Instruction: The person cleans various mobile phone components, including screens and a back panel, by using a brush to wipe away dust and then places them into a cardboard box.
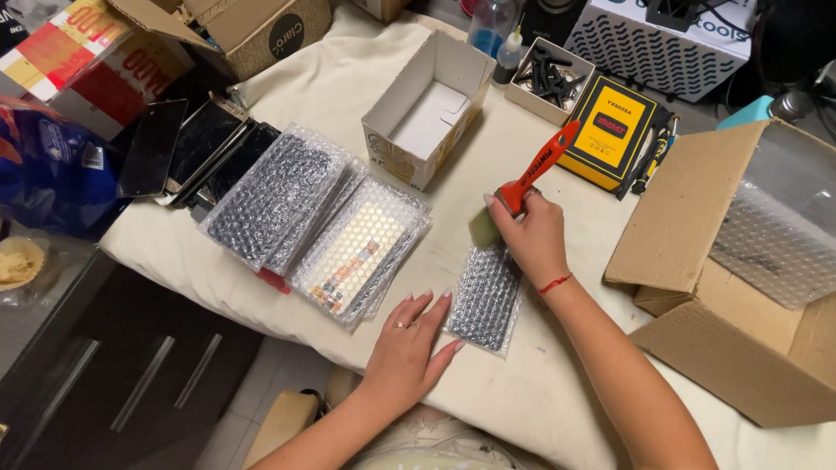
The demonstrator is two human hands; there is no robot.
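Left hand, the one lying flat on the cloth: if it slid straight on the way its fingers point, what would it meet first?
Probably the small bubble-wrapped packet: the left hand points up and right, with its fingertips already at the packet's edge.

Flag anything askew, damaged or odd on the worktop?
Nothing looks damaged or spilled. The bubble-wrapped packs overlap in a loose, slanted fan, not a square stack. The right hand holds an orange-handled brush over a small pack that the left hand steadies.

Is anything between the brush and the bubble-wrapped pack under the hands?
Nothing visible. The right hand holds the brush directly at the pack's top edge; the left hand rests at its side.
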